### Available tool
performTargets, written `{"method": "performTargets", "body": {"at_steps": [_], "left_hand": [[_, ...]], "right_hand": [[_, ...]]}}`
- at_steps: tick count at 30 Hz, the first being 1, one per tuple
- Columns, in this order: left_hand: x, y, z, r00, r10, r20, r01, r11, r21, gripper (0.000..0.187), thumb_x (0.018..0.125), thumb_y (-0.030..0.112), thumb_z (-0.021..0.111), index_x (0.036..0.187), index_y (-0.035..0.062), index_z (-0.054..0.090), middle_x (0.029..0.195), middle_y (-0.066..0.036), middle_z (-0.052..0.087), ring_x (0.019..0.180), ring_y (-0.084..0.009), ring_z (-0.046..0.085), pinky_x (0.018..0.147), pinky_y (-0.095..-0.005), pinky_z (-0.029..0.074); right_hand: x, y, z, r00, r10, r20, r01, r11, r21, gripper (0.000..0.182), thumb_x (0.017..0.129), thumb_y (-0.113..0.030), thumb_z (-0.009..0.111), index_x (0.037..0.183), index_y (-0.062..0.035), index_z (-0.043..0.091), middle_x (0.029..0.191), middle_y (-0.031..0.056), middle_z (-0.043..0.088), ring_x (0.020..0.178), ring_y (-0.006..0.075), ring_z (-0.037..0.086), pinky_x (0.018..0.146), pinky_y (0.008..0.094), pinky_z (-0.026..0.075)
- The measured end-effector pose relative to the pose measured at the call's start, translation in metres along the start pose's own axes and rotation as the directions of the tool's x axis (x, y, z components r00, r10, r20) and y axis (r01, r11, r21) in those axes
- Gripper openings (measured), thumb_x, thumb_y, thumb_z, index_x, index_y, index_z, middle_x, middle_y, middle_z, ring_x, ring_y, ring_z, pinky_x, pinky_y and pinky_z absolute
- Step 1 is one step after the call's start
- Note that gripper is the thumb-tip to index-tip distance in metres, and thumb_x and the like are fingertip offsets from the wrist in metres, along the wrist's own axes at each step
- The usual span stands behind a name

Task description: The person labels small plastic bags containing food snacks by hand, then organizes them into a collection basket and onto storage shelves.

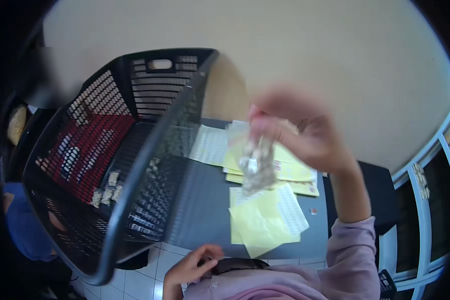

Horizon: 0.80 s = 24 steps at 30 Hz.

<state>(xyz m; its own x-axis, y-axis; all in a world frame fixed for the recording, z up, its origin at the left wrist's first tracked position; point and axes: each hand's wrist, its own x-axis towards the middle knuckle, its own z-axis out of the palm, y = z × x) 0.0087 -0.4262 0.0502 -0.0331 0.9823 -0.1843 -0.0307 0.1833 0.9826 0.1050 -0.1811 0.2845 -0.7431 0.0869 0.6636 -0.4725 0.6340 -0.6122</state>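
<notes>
My right hand (300, 127), smeared by motion, is raised over the table and pinches the top of a clear plastic bag (260, 170). Small pale pieces fill the bag, which hangs down above the papers; their kind is too blurred to tell. Low at the table's front edge, my left hand (195, 266) is half curled with thumb and fingers apart, holding nothing. Beneath the bag lie yellow sheets (265, 220) and a printed white sheet (291, 207). To the left stands a large black plastic basket (130, 175) with several small bags of pale pieces (107, 192) inside.
The grey table (200, 200) carries more yellow envelopes (300, 172) and a printed sheet (210, 145) near the wall. A person in blue (27, 225) is beyond the basket at left. White-framed shelving (420, 215) stands at right.
</notes>
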Motion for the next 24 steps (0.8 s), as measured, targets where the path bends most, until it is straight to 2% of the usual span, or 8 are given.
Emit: {"method": "performTargets", "body": {"at_steps": [1,3,5,11,13,14,17,24], "left_hand": [[0.015,0.019,0.007,0.992,0.122,0.006,-0.122,0.990,0.073,0.038,0.083,0.016,0.052,0.115,0.0007,0.039,0.107,-0.010,0.049,0.094,-0.0154,0.048,0.079,-0.0291,0.040],[0.048,0.061,0.026,0.907,0.387,-0.168,-0.397,0.917,-0.032,0.036,0.081,0.015,0.053,0.113,0.0010,0.041,0.105,-0.009,0.049,0.096,-0.0155,0.047,0.080,-0.0298,0.040],[0.084,0.089,0.040,0.757,0.591,-0.279,-0.632,0.771,-0.080,0.035,0.079,0.012,0.055,0.110,0.0009,0.042,0.103,-0.009,0.048,0.096,-0.0148,0.046,0.079,-0.0293,0.039],[0.137,0.108,0.070,0.688,0.641,-0.340,-0.688,0.725,-0.025,0.016,0.079,0.001,0.054,0.093,0.0013,0.047,0.095,-0.007,0.049,0.088,-0.0120,0.049,0.072,-0.0236,0.042],[0.140,0.105,0.077,0.687,0.612,-0.391,-0.681,0.730,-0.056,0.009,0.079,-0.003,0.052,0.087,0.0015,0.048,0.091,-0.006,0.048,0.085,-0.0112,0.050,0.070,-0.0219,0.042],[0.142,0.101,0.077,0.658,0.633,-0.408,-0.698,0.716,-0.015,0.010,0.079,-0.003,0.053,0.087,0.0014,0.048,0.090,-0.006,0.048,0.085,-0.0114,0.050,0.070,-0.0222,0.043],[0.144,0.099,0.077,0.636,0.648,-0.420,-0.697,0.716,0.050,0.010,0.079,-0.003,0.053,0.087,0.0012,0.049,0.089,-0.006,0.048,0.084,-0.0117,0.050,0.070,-0.0228,0.043],[0.148,0.103,0.063,0.642,0.673,-0.367,-0.627,0.736,0.255,0.008,0.075,-0.003,0.057,0.082,-0.0009,0.054,0.083,-0.007,0.052,0.074,-0.0124,0.053,0.064,-0.0232,0.044]], "right_hand": [[-0.021,0.005,-0.004,0.999,0.045,0.009,-0.045,0.997,-0.055,0.006,0.075,0.000,0.057,0.080,0.0012,0.055,0.067,0.0042,0.056,0.063,0.0090,0.055,0.057,0.0216,0.044],[-0.055,0.012,-0.008,0.999,0.033,-0.031,-0.039,0.974,-0.223,0.008,0.074,-0.001,0.060,0.080,0.0013,0.055,0.066,0.0058,0.057,0.062,0.0113,0.056,0.057,0.0232,0.044],[-0.085,0.021,-0.004,0.982,0.155,-0.109,-0.170,0.976,-0.137,0.012,0.072,0.001,0.064,0.080,0.0023,0.056,0.076,0.0063,0.059,0.069,0.0106,0.057,0.065,0.0226,0.046],[-0.132,0.037,0.013,0.924,0.179,-0.339,-0.223,0.970,-0.094,0.015,0.073,-0.002,0.062,0.086,0.0017,0.055,0.073,0.0090,0.060,0.069,0.0150,0.060,0.065,0.0245,0.048],[-0.144,0.039,0.020,0.808,0.376,-0.454,-0.225,0.909,0.352,0.021,0.073,-0.002,0.062,0.092,0.0015,0.055,0.081,0.0094,0.060,0.075,0.0157,0.060,0.069,0.0259,0.048],[-0.152,0.042,0.023,0.787,0.406,-0.464,-0.200,0.880,0.431,0.024,0.073,0.000,0.061,0.097,0.0017,0.054,0.088,0.0092,0.058,0.082,0.0162,0.058,0.072,0.0266,0.049],[-0.158,0.047,0.031,0.818,0.330,-0.472,-0.230,0.939,0.256,0.022,0.074,0.002,0.059,0.095,0.0025,0.055,0.089,0.0095,0.056,0.085,0.0165,0.057,0.071,0.0265,0.049],[-0.157,0.059,0.040,0.784,0.339,-0.519,-0.284,0.941,0.185,0.008,0.073,0.002,0.058,0.082,0.0013,0.060,0.082,0.0088,0.057,0.076,0.0142,0.057,0.067,0.0249,0.050]]}}
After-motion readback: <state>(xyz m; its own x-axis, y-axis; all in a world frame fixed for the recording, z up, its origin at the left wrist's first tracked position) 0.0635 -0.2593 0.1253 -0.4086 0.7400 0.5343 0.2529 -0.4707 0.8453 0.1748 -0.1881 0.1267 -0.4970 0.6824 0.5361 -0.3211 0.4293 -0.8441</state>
